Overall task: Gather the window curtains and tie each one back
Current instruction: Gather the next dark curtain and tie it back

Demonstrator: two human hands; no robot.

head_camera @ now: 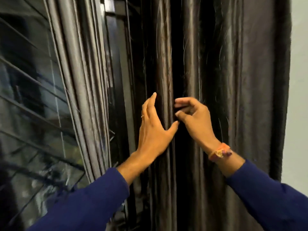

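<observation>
Under my left hand's fingers the dark curtain is a satiny cloth, glossy along its fold ridges, with loose threads catching light. Right of my right hand's fingers the same cloth looks duller, its outer edge fuzzy. My sleeves are matt blue fabric. Left of my fingers I see shiny window glass.

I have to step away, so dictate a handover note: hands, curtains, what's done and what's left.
Left hand: open, fingers straight, resting on a fold of the dark curtain.
Right hand: fingers curled, pinching a fold at the curtain's dark central gap.
Second curtain hangs bunched to the left, beside the window grille.
Done: gathering of the dark curtain under way.
Left: finish gathering; no tie-back visible on either curtain.
</observation>
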